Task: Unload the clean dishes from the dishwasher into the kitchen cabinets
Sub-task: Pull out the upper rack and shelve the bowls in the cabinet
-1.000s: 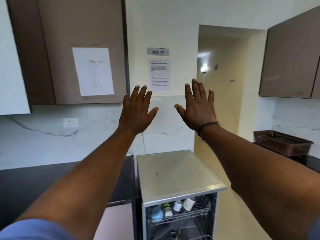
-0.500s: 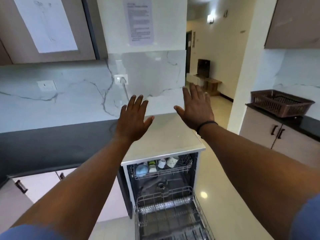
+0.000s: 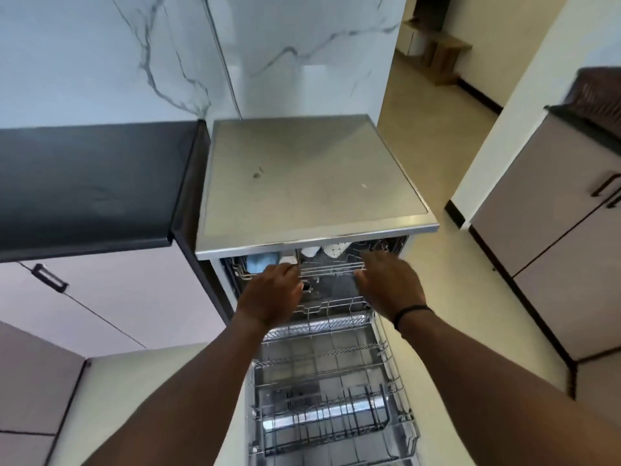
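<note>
2 hands reached the front rail of the upper rack (image 3: 331,268) in the open dishwasher (image 3: 302,176); no readable writing showed. Left hand (image 3: 274,297) and right hand (image 3: 389,285) lay at the rail, fingers bent, grip uncertain. Beyond the fingers sat cups (image 3: 332,251) and a blue dish (image 3: 262,262); the lower rack (image 3: 332,398) stood pulled out beneath the wrists
</note>
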